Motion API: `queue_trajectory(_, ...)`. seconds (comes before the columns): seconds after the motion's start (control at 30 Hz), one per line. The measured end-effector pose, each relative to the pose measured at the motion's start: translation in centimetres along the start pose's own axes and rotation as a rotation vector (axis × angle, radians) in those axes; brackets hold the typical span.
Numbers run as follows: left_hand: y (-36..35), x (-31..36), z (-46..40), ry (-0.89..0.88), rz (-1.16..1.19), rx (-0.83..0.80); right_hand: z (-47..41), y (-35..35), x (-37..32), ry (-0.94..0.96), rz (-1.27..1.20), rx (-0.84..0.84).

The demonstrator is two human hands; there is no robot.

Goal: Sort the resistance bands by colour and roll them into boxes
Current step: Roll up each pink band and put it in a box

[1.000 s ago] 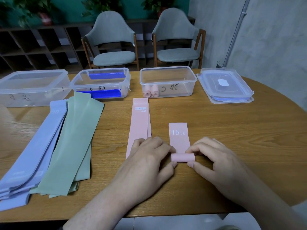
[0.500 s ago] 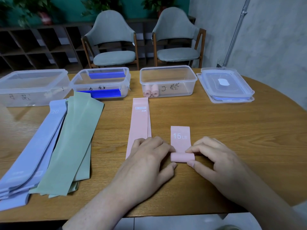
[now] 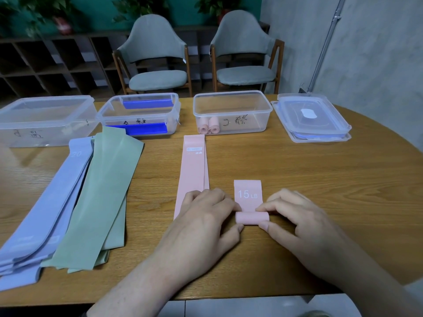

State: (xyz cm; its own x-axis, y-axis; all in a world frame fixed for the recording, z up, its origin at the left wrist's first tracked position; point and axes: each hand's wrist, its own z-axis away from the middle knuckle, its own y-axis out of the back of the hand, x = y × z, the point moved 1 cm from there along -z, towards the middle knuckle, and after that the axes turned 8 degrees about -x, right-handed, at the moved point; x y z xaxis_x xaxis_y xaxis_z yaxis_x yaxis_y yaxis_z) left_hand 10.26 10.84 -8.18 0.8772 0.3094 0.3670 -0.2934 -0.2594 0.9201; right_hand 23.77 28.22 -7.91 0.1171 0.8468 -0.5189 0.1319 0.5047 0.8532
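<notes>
A pink band [image 3: 249, 202] marked "15 LB" lies near the front edge, its near end wound into a roll. My left hand [image 3: 206, 216] pinches the roll's left end and my right hand [image 3: 295, 216] pinches its right end. Another pink band [image 3: 193, 170] lies flat just to the left, partly under my left hand. Further left lie several green bands [image 3: 100, 197] and several lilac bands [image 3: 43, 207]. At the back stand three clear boxes: one [image 3: 263, 104] with two pink rolls [image 3: 208, 127], one [image 3: 175, 104] holding blue pieces, and a lidded one [image 3: 45, 120].
A stack of clear lids [image 3: 311, 120] sits at the back right of the round wooden table [image 3: 320, 179]. Two grey chairs [image 3: 158, 62] stand behind the table, before a dark shelf unit. The table's front edge is just under my forearms.
The flat part of the "15 LB" band has grown shorter as the roll took up more of it. Both hands stayed in about the same place.
</notes>
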Motion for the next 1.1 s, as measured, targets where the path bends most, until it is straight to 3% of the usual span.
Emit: queue_trajectory(1.1,0.05,0.09,0.06,0.009,0.001,0.008,0.01,-0.10,-0.06,0.000,-0.007,0.006)
